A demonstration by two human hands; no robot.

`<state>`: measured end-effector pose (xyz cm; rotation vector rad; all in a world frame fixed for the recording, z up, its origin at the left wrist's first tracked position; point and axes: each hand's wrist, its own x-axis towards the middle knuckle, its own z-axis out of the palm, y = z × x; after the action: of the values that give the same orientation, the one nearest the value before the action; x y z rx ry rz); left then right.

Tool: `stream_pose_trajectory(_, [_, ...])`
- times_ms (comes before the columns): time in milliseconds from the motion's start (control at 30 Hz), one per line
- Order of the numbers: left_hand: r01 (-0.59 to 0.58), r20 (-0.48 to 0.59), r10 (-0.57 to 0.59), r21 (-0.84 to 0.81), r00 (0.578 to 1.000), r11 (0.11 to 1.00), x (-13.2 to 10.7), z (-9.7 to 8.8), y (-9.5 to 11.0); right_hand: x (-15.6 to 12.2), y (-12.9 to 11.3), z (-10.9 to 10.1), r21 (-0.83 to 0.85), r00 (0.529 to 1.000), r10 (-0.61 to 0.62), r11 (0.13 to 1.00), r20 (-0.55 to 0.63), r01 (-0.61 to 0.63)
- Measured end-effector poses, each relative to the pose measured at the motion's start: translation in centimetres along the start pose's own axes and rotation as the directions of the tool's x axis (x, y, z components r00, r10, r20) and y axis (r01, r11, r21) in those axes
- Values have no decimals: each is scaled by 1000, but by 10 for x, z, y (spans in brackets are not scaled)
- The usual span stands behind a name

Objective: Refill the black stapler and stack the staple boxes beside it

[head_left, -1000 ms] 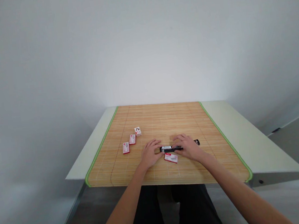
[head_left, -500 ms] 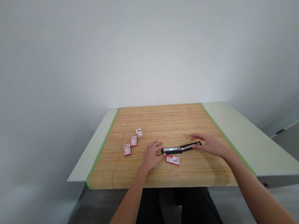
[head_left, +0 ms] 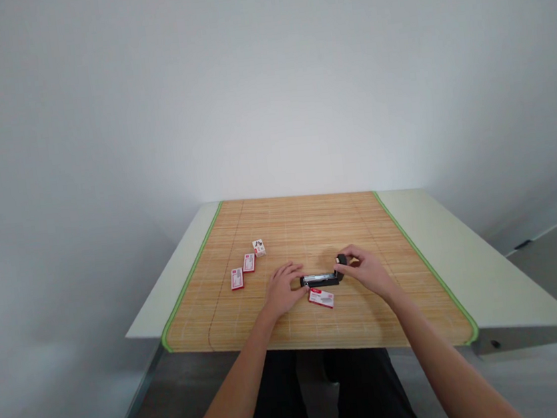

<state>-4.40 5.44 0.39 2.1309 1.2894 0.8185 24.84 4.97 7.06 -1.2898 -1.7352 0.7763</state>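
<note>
A black stapler lies on the bamboo mat, swung open so its silvery inside shows. My left hand holds its left end, thumb on the near side and fingers on the far side. At the other end, my right hand pinches the hinged arm of the stapler between thumb and fingers, and that arm stands raised off the mat. Just in front of the stapler, by my left thumb, lies a flat red-and-white box.
Two more red-and-white boxes and a small whitish box sit to the left on the green-edged bamboo mat. A white table is under the mat, with a wall behind it.
My right hand has moved left and closed on the stapler's hinged arm, which has swung from lying flat to the right up to a raised position. My left hand has stayed put.
</note>
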Motion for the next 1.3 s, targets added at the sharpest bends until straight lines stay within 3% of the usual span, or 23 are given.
stream_pose_trajectory(133, [-5,7,5,10,1000,1000,1,0,-1,22,-20,36,-240,972,-165,950,165,202])
stream_pose_trajectory(300, [-16,10,15,11,1000,1000,1,0,-2,31,-27,67,-388,917,-211,857,338,340])
stream_pose_trajectory(400, [-20,9,20,5,1000,1000,1,1,-3,27,-24,65,-350,898,-236,861,371,371])
stream_pose_trajectory(500, [-18,14,18,6,1000,1000,1,2,-4,18,-18,47,-264,894,-227,901,387,344])
stream_pose_trajectory(667, [-31,-8,31,8,999,999,0,1,-2,-8,-3,15,-224,939,-132,952,317,209])
stream_pose_trajectory(767, [-2,-42,0,-41,999,999,-1,-3,1,-30,6,8,-248,978,-34,965,206,86])
stream_pose_trajectory(933, [-7,-64,-1,-135,998,991,-10,-6,19,-68,22,25,-188,994,97,976,-58,-106])
stream_pose_trajectory(1133, [-146,20,145,21,989,989,-23,3,46,-86,26,50,-87,970,94,989,-223,-116])
stream_pose_trajectory(1300, [16,-142,3,132,990,991,-28,13,47,-86,29,48,8,965,132,991,-227,-134])
